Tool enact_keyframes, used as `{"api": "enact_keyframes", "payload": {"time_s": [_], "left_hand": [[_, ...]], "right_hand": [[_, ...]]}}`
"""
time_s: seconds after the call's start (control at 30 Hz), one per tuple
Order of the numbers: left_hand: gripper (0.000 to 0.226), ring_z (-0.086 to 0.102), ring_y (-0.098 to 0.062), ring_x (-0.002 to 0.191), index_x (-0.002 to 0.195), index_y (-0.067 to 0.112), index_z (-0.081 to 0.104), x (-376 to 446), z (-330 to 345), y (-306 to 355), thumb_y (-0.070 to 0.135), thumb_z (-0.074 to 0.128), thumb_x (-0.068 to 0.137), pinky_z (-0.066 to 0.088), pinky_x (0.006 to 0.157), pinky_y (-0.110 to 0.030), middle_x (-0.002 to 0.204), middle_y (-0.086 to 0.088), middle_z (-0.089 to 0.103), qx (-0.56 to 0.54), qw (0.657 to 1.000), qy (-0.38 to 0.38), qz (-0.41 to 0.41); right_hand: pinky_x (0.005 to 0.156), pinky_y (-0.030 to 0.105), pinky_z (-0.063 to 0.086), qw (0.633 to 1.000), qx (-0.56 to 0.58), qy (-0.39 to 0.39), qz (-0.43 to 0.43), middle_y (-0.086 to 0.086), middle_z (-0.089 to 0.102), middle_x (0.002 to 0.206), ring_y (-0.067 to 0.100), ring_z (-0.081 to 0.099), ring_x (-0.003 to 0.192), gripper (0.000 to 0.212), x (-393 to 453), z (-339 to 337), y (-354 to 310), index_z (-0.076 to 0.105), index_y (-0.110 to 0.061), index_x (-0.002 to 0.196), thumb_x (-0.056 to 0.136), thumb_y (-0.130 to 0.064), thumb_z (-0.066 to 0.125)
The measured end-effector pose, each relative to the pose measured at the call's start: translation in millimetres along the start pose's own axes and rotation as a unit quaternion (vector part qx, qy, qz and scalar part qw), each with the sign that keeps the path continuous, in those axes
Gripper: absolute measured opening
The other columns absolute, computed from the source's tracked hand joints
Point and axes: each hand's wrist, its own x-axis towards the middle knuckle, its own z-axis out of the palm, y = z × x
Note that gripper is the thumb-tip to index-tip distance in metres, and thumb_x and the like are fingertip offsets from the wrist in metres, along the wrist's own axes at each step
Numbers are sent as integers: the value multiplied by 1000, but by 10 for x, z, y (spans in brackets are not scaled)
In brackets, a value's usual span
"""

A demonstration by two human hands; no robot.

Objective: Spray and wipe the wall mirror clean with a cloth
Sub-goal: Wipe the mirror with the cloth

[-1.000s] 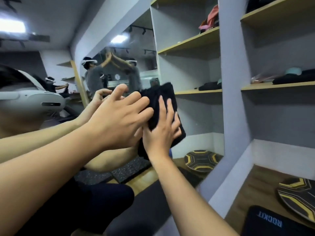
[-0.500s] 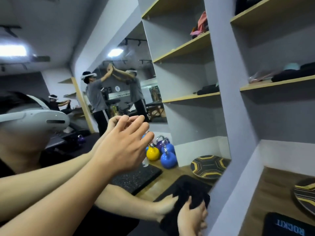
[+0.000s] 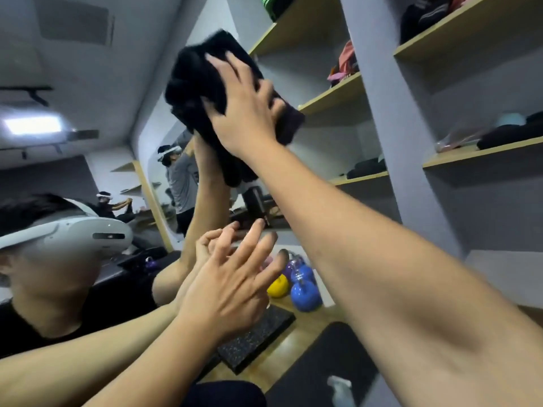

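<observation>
Colours at the mirror

Black cloth under right fingers; yellow, blue kettlebells, black speckled mat beyond left fingertips.

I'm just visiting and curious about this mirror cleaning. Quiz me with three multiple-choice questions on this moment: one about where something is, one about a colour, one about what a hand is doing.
1. Where is the cloth on the mirror?
A. High up, above the left hand
B. Down at the floor
C. On a shelf

2. What colour is the cloth?
A. White
B. Black
C. Yellow

3. What is the left hand doing?
A. Gripping a spray bottle
B. Holding the cloth
C. Open against the glass, fingers spread

Answers:
1. A: the right hand presses the cloth high on the mirror, well above the left hand.
2. B: the cloth is black.
3. C: the left hand's straight fingers meet their reflection and hold nothing.
</observation>
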Motion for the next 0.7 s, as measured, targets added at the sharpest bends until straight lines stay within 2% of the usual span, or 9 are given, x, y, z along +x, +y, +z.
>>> {"api": "enact_keyframes", "payload": {"time_s": [0.07, 0.17, 0.23, 0.33, 0.43, 0.5, 0.6, 0.7], "left_hand": [[63, 37, -40, 144, 131, 11, 48, -6, 29, -4, 41, 52, 76, 21, 115, -59, 142, -21, 51, 9, 1000, -10, -5], [59, 37, -41, 143, 129, 9, 51, 1, 3, -10, 40, 49, 79, 12, 116, -56, 140, -22, 53, 29, 1000, -5, -12], [54, 39, -40, 142, 126, 10, 57, 11, -18, 3, 38, 47, 81, 10, 114, -54, 139, -21, 56, 22, 1000, -8, -17], [49, 43, -40, 141, 121, 10, 63, 8, -23, 24, 34, 49, 81, 10, 115, -52, 139, -20, 58, 21, 999, -28, -19], [45, 46, -42, 142, 120, 9, 63, 14, 5, 50, 33, 52, 83, 17, 112, -55, 141, -21, 57, 37, 998, -38, -24], [46, 45, -42, 144, 121, 9, 63, 16, 25, 40, 34, 43, 89, 25, 109, -58, 144, -21, 56, 39, 998, -39, -30], [47, 45, -41, 144, 118, 9, 63, 37, 80, 48, 35, 31, 95, 28, 110, -59, 145, -22, 55, 33, 997, -54, -32], [44, 45, -40, 143, 116, 10, 61, 27, 89, 41, 37, 34, 94, 27, 110, -60, 144, -21, 55, 34, 996, -69, -33]], "right_hand": [[108, 61, 25, 1000, 8, -2, -25, -13, 20, 165, 38, 27, 140, 62, 109, 22, -62, 29, -46, 153, 96, -44, 54], [105, 57, 30, 999, -2, 50, 15, -14, 24, 163, 34, 31, 139, 65, -145, 159, 196, 29, -46, 154, 94, -49, 54], [105, 57, 32, 995, 0, 77, 70, -14, 27, 162, 33, 34, 137, 64, -525, 225, 591, 32, -46, 152, 93, -50, 55], [109, 56, 30, 976, 8, 91, 196, -17, 27, 162, 30, 34, 138, 61, -1431, 331, 1268, 33, -47, 151, 93, -49, 53], [107, 56, 26, 930, -1, 92, 355, -15, 28, 162, 32, 33, 139, 59, -2596, 470, 1788, 35, -43, 150, 94, -47, 53], [106, 57, 27, 892, -2, 78, 446, -12, 29, 162, 37, 35, 135, 59, -3253, 545, 1990, 36, -37, 151, 96, -42, 56], [105, 57, 29, 813, -10, 31, 582, -10, 27, 162, 40, 39, 127, 59, -3939, 598, 2135, 33, -32, 154, 99, -45, 52], [104, 59, 31, 782, -4, -8, 624, -8, 24, 163, 40, 37, 127, 62, -4258, 586, 2200, 29, -29, 156, 101, -49, 48]]}}
